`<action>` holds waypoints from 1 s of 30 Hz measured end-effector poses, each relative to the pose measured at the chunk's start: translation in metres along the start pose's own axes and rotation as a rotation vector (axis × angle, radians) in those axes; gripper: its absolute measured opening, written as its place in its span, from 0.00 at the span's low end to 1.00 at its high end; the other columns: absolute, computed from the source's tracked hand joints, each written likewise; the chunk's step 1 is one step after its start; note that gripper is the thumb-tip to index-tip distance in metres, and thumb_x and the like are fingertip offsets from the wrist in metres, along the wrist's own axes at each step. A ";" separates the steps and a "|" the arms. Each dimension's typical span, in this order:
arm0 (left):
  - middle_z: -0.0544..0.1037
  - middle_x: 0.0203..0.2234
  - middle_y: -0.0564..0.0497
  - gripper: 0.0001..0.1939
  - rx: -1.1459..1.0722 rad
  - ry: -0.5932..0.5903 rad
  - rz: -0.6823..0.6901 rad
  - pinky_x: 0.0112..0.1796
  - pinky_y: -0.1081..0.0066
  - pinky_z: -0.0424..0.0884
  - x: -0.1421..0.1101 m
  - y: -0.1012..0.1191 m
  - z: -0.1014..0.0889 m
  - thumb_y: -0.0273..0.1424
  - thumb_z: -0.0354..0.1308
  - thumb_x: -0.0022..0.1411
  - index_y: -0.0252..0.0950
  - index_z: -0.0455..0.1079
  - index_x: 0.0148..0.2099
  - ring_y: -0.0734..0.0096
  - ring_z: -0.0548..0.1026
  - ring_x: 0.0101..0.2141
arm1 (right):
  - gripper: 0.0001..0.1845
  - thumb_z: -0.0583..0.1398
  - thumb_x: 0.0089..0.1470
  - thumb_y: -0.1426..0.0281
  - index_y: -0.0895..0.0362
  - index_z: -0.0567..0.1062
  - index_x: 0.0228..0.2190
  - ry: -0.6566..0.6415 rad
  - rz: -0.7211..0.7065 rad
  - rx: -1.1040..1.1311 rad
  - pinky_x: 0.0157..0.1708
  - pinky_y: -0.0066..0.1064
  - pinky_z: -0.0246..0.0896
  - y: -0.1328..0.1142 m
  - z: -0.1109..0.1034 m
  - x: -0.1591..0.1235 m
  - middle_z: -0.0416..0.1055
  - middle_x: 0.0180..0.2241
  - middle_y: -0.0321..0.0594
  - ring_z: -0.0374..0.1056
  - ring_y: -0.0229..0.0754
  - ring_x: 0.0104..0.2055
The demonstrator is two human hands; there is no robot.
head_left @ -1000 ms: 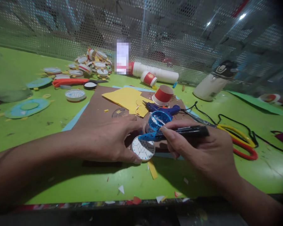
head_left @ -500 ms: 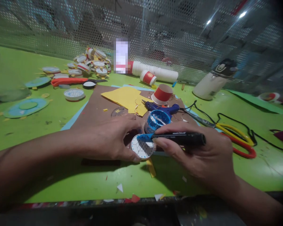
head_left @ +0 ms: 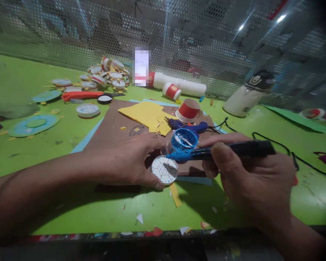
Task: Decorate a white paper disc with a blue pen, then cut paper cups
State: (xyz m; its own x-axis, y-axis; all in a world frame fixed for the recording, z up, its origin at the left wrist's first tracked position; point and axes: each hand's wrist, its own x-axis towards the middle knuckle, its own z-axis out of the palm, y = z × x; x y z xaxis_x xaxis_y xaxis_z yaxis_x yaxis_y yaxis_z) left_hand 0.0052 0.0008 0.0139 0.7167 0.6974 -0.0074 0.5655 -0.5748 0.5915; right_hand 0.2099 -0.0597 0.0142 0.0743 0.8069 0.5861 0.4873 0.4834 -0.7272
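- While the white disc [head_left: 163, 169] is gripped by curved fingers of the left hand [head_left: 130, 161], the marker [head_left: 233, 149] is pinched by those of the right hand [head_left: 256, 177].
- The green table [head_left: 93, 215] is backed by perforated mesh [head_left: 115, 32].

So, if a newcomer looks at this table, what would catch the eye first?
Probably the blue-smeared black marker in the right hand, its tip by the upper edge of the patterned white disc in the left hand. Behind the disc, slightly right, is an open, blue-stained pot. At the back, a bright rectangle stands right of a heap of small discs.
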 end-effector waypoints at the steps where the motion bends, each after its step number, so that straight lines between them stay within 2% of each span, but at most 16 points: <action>1: 0.73 0.37 0.54 0.22 -0.017 0.004 -0.003 0.36 0.70 0.63 0.000 0.000 0.000 0.40 0.68 0.47 0.41 0.70 0.45 0.64 0.69 0.37 | 0.07 0.66 0.52 0.64 0.55 0.79 0.29 -0.026 0.026 0.010 0.22 0.28 0.64 0.000 0.000 0.002 0.71 0.19 0.31 0.66 0.33 0.19; 6: 0.74 0.39 0.53 0.22 -0.019 -0.020 -0.036 0.36 0.69 0.65 0.000 0.003 -0.001 0.39 0.67 0.49 0.40 0.69 0.45 0.63 0.70 0.39 | 0.05 0.66 0.53 0.67 0.55 0.78 0.30 -0.177 0.137 0.089 0.22 0.24 0.69 0.000 0.000 0.008 0.70 0.16 0.29 0.68 0.33 0.18; 10: 0.74 0.36 0.54 0.19 -0.036 -0.044 -0.070 0.34 0.70 0.65 0.000 0.008 -0.003 0.38 0.66 0.48 0.40 0.70 0.42 0.64 0.71 0.36 | 0.03 0.65 0.52 0.70 0.56 0.78 0.32 -0.201 0.168 0.140 0.20 0.27 0.69 -0.002 -0.001 0.007 0.71 0.17 0.30 0.68 0.35 0.18; 12: 0.74 0.35 0.55 0.18 -0.034 -0.026 -0.052 0.33 0.71 0.64 -0.001 0.008 -0.003 0.37 0.67 0.48 0.40 0.69 0.41 0.65 0.71 0.36 | 0.02 0.64 0.52 0.71 0.55 0.78 0.28 -0.177 0.127 0.093 0.19 0.27 0.68 -0.004 -0.001 0.006 0.69 0.16 0.31 0.67 0.36 0.19; 16: 0.72 0.31 0.57 0.15 -0.035 0.001 0.017 0.29 0.74 0.62 -0.002 0.005 0.000 0.36 0.66 0.49 0.41 0.69 0.39 0.70 0.69 0.31 | 0.18 0.63 0.53 0.71 0.54 0.71 0.14 -0.127 -0.024 -0.073 0.22 0.27 0.68 -0.002 0.002 0.004 0.71 0.19 0.37 0.69 0.37 0.24; 17: 0.72 0.30 0.58 0.15 -0.037 0.002 0.030 0.28 0.74 0.61 -0.002 0.004 0.001 0.36 0.66 0.49 0.42 0.68 0.39 0.70 0.68 0.30 | 0.18 0.63 0.54 0.70 0.54 0.72 0.15 -0.126 -0.042 -0.077 0.22 0.27 0.67 0.000 0.003 0.003 0.72 0.20 0.37 0.69 0.37 0.24; 21: 0.73 0.32 0.57 0.17 -0.017 0.008 0.010 0.29 0.73 0.62 -0.001 0.005 0.000 0.37 0.67 0.48 0.41 0.68 0.39 0.68 0.70 0.32 | 0.04 0.64 0.54 0.69 0.56 0.77 0.29 -0.142 -0.016 0.023 0.22 0.26 0.69 0.005 0.007 0.001 0.72 0.20 0.33 0.67 0.33 0.20; 26: 0.73 0.33 0.56 0.17 0.020 -0.027 -0.012 0.33 0.71 0.63 0.000 0.011 -0.004 0.37 0.68 0.48 0.41 0.69 0.40 0.67 0.70 0.34 | 0.01 0.64 0.53 0.75 0.58 0.76 0.30 -0.201 -0.002 0.112 0.24 0.21 0.72 0.004 0.011 0.001 0.71 0.20 0.30 0.70 0.32 0.21; 30: 0.73 0.33 0.57 0.18 0.019 0.018 0.020 0.34 0.71 0.63 -0.001 0.008 -0.002 0.37 0.68 0.47 0.42 0.69 0.40 0.67 0.70 0.35 | 0.02 0.64 0.52 0.76 0.58 0.76 0.31 -0.220 -0.004 0.125 0.25 0.18 0.72 0.005 0.012 0.000 0.70 0.20 0.29 0.69 0.29 0.20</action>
State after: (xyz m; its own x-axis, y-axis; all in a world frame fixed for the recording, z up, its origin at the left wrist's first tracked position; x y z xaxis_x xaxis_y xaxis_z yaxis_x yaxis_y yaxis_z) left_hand 0.0083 -0.0039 0.0207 0.7204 0.6933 0.0193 0.5589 -0.5968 0.5756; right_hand 0.2017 -0.0530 0.0067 -0.1247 0.8529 0.5070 0.3745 0.5137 -0.7719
